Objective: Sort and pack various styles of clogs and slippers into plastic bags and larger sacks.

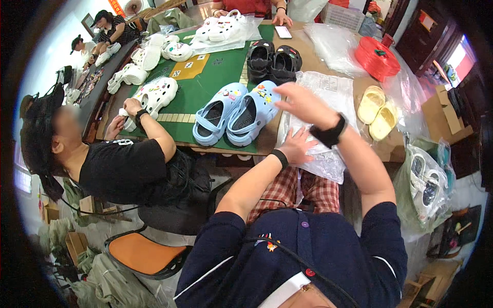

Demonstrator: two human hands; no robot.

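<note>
My left hand lies with fingers spread on a clear plastic bag at the table's near edge. Beside the right one of two light blue clogs, my right hand is raised over the bag, fingers and thumb apart. Its fingertips come close to that clog; whether they touch it I cannot tell. Colourful charms decorate both blue clogs, which stand side by side, toes pointing away from me. Just behind them is a pair of black clogs, also with charms.
Yellow slippers lie to the right, below a red roll of twine and stacked clear bags. On the left a co-worker handles a white clog. Bagged white clogs and a phone lie at the far side.
</note>
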